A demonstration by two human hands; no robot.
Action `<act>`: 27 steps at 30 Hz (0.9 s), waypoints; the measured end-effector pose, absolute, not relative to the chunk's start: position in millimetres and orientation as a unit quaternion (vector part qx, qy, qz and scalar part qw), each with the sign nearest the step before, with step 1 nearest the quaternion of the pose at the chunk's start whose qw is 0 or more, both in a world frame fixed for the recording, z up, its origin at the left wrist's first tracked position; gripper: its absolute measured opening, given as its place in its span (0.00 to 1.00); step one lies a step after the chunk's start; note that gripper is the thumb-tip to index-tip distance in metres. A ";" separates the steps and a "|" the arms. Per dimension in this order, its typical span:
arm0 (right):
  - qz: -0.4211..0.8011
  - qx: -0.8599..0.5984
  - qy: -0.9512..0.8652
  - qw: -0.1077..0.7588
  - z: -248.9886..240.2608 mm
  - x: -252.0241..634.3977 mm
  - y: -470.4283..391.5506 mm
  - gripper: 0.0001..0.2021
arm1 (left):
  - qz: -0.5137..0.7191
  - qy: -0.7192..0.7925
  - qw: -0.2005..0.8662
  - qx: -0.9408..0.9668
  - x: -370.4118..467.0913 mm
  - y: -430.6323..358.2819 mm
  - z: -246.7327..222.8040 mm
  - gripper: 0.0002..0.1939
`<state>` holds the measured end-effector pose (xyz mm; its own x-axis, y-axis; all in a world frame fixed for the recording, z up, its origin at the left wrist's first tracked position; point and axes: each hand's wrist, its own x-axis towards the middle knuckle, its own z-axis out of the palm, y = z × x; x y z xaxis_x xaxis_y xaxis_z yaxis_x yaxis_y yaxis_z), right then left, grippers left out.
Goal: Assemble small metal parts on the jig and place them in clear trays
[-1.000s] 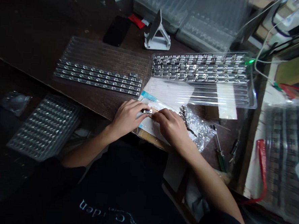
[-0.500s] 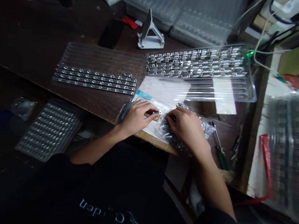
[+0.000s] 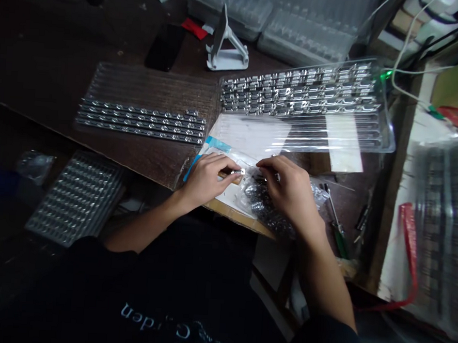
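Between the thumb and fingers of my left hand (image 3: pixel 207 178) is a small metal serial-port connector (image 3: pixel 238 171), its shiny end pointing right. My right hand (image 3: pixel 293 185) is a short way to the right, thumb and fingertips pinched together; whatever is in the pinch is too small to make out. Below the right fingers lies a clear plastic bag (image 3: pixel 264 202) of small dark and shiny parts. White paper (image 3: pixel 250 131) lies beyond the hands. A clear tray (image 3: pixel 149 86) at left has rows of connectors, and another clear tray (image 3: pixel 304 137) at right holds more.
A grey phone stand (image 3: pixel 230 57) and a dark phone (image 3: pixel 165 47) stand behind the left tray. A green-handled screwdriver (image 3: pixel 339 240) lies right of the bag. Stacked clear trays are at the back (image 3: pixel 304 44) and lower left (image 3: pixel 74 198). A red strap (image 3: pixel 410 250) hangs at right.
My right hand has lifted from the bag of parts and moved slightly away from me, its fingertips now pinched near the connector. My left hand still holds the connector. The view has shifted slightly.
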<state>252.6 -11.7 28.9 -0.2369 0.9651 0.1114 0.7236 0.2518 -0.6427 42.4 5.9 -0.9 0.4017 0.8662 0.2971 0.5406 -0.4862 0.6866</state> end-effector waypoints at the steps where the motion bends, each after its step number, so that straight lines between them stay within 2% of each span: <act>1: 0.241 -0.561 -0.749 0.257 29.2 252.0 -11.8 0.11 | 0.328 0.439 0.253 0.798 42.3 5.7 -1.1 0.02; 15: 0.231 -0.553 -0.759 0.252 28.5 250.2 -12.8 0.10 | 0.310 0.463 0.255 0.790 42.0 4.7 -8.7 0.04; 20: 0.203 -0.570 -0.755 0.253 20.0 249.6 -10.5 0.10 | 0.333 0.448 0.254 0.790 41.2 3.4 -9.8 0.04; 24: 0.187 -0.575 -0.761 0.235 14.8 239.1 -9.5 0.11 | 0.397 0.427 0.243 0.775 36.6 -0.1 -3.0 0.02; 27: 0.207 -0.549 -0.772 0.243 11.7 226.4 -9.0 0.10 | 0.418 0.442 0.224 0.762 27.1 -2.8 5.2 0.06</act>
